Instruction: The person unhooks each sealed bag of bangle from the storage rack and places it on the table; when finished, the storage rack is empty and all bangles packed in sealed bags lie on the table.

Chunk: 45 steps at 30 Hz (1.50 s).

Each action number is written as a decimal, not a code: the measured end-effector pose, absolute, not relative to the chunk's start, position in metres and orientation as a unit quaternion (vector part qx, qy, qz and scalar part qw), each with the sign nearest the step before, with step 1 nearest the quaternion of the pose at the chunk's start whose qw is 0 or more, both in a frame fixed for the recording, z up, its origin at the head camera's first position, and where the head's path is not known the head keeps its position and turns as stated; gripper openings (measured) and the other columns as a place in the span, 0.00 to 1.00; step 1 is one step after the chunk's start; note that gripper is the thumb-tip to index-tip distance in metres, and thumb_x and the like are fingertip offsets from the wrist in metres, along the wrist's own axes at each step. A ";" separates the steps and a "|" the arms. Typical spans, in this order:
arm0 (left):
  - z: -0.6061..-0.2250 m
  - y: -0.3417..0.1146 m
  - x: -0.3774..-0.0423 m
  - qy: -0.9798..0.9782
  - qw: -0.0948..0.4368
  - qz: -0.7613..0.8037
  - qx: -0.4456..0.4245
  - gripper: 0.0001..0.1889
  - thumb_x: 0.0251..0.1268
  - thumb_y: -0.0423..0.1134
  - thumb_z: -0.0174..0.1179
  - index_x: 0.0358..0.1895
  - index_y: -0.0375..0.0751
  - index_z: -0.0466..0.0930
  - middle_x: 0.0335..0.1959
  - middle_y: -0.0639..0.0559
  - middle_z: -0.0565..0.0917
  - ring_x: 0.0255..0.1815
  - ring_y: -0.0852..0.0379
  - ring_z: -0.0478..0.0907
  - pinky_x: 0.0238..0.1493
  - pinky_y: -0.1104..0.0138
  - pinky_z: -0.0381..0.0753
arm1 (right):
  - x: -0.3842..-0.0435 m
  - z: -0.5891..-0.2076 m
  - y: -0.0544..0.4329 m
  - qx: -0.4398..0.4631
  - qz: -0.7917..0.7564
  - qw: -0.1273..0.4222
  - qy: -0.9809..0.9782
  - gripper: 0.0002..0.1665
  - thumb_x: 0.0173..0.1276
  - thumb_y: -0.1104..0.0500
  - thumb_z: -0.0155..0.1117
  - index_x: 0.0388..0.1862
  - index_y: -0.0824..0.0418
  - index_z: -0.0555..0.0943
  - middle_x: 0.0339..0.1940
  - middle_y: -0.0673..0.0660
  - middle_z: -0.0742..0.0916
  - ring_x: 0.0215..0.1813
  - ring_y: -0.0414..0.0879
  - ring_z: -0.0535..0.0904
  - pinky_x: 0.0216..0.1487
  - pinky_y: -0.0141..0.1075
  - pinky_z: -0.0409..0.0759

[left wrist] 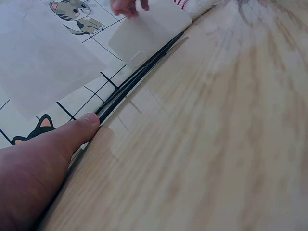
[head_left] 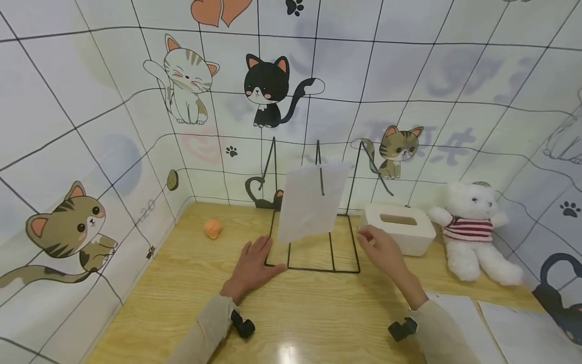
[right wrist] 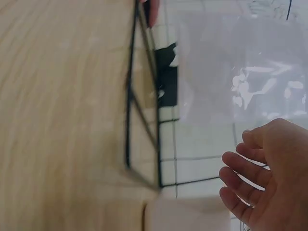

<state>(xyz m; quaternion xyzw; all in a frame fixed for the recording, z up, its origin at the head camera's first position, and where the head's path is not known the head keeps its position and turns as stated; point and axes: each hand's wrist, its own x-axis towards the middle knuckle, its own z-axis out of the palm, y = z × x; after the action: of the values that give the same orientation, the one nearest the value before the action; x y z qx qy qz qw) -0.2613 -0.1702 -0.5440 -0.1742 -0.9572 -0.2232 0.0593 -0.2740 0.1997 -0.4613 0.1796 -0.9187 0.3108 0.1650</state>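
Note:
A black wire rack (head_left: pixel 324 271) with upright prongs stands on the table. From its middle prong hangs a white, glossy plastic sheet (head_left: pixel 303 207), tilted a little. My left hand (head_left: pixel 252 268) rests at the rack's front left corner, fingers and thumb extended along the base wires; the left wrist view shows its thumb (left wrist: pixel 72 137) against the wire. To the right of the rack, my right hand (head_left: pixel 384 255) is raised in front of a tissue box, fingers loosely bent and holding nothing. In the right wrist view those fingers (right wrist: pixel 245 175) are apart from the sheet.
The white tissue box (head_left: pixel 416 235) stands right of the rack, with a white teddy bear (head_left: pixel 473 235) beside it. An orange lump (head_left: pixel 212 228) lies on the left of the table. White sheets (head_left: pixel 523 328) lie at the front right. Cat-print walls enclose the back and sides.

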 end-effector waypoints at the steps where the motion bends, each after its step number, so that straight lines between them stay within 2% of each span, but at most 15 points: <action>1: -0.543 -0.170 -0.262 -0.957 0.058 -0.224 -0.174 0.51 0.64 0.73 0.51 0.80 0.40 0.52 0.81 0.46 0.55 0.83 0.47 0.49 0.81 0.46 0.44 | -0.275 -0.457 0.194 0.180 0.319 0.166 -0.915 0.14 0.77 0.54 0.58 0.49 0.62 0.83 0.41 0.57 0.88 0.44 0.50 0.83 0.39 0.39 0.82; 8: -0.545 -0.170 -0.262 -0.958 0.066 -0.219 -0.172 0.52 0.64 0.73 0.52 0.80 0.40 0.52 0.81 0.46 0.56 0.82 0.47 0.50 0.81 0.46 0.45 | -0.286 -0.444 0.167 0.163 0.417 0.198 -0.872 0.14 0.77 0.54 0.58 0.52 0.62 0.82 0.43 0.59 0.87 0.45 0.50 0.82 0.40 0.31 0.79; 19: -0.551 -0.160 -0.258 -0.959 0.059 -0.215 -0.177 0.52 0.64 0.73 0.51 0.79 0.39 0.54 0.80 0.45 0.57 0.82 0.46 0.52 0.80 0.46 0.46 | -0.284 -0.443 0.155 0.094 0.488 0.193 -0.846 0.21 0.79 0.50 0.53 0.59 0.63 0.76 0.52 0.62 0.84 0.53 0.50 0.79 0.49 0.26 0.74; 24: -0.554 -0.164 -0.261 -0.957 0.061 -0.213 -0.186 0.51 0.64 0.74 0.49 0.80 0.40 0.53 0.81 0.46 0.56 0.82 0.46 0.51 0.80 0.46 0.45 | -0.286 -0.439 0.146 0.070 0.520 0.204 -0.827 0.20 0.79 0.50 0.54 0.60 0.61 0.76 0.54 0.61 0.83 0.55 0.50 0.77 0.53 0.32 0.74; 30: -0.551 -0.181 -0.255 -0.961 0.055 -0.218 -0.159 0.52 0.63 0.73 0.53 0.80 0.42 0.52 0.81 0.48 0.55 0.82 0.48 0.50 0.81 0.47 0.43 | -0.301 -0.433 0.128 0.080 0.541 0.203 -0.812 0.23 0.79 0.48 0.53 0.63 0.62 0.74 0.55 0.62 0.82 0.58 0.52 0.77 0.58 0.43 0.75; 36: -0.549 -0.178 -0.261 -0.959 0.055 -0.216 -0.173 0.52 0.64 0.75 0.48 0.81 0.43 0.48 0.82 0.49 0.53 0.83 0.49 0.48 0.81 0.47 0.43 | -0.314 -0.422 0.122 0.069 0.576 0.235 -0.780 0.25 0.79 0.48 0.53 0.64 0.64 0.73 0.55 0.63 0.80 0.56 0.52 0.74 0.55 0.40 0.72; 41: -0.547 -0.172 -0.263 -0.959 0.056 -0.217 -0.173 0.52 0.64 0.74 0.50 0.81 0.42 0.49 0.82 0.48 0.53 0.83 0.48 0.48 0.81 0.47 0.43 | -0.320 -0.418 0.119 0.054 0.604 0.223 -0.764 0.30 0.79 0.43 0.51 0.68 0.62 0.69 0.59 0.63 0.78 0.60 0.52 0.73 0.57 0.40 0.70; 45: -0.547 -0.169 -0.262 -0.959 0.052 -0.217 -0.173 0.52 0.64 0.73 0.51 0.81 0.42 0.50 0.82 0.47 0.54 0.83 0.48 0.49 0.81 0.46 0.44 | -0.317 -0.416 0.117 0.060 0.597 0.211 -0.772 0.29 0.78 0.41 0.52 0.66 0.60 0.71 0.59 0.62 0.79 0.60 0.53 0.74 0.60 0.44 0.72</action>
<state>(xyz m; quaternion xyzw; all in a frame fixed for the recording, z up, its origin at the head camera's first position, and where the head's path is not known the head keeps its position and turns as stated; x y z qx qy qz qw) -0.2624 -0.1692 -0.5472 -0.1728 -0.9594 -0.2166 0.0519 -0.3170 0.1174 -0.4162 0.0599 -0.7716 0.5973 0.2105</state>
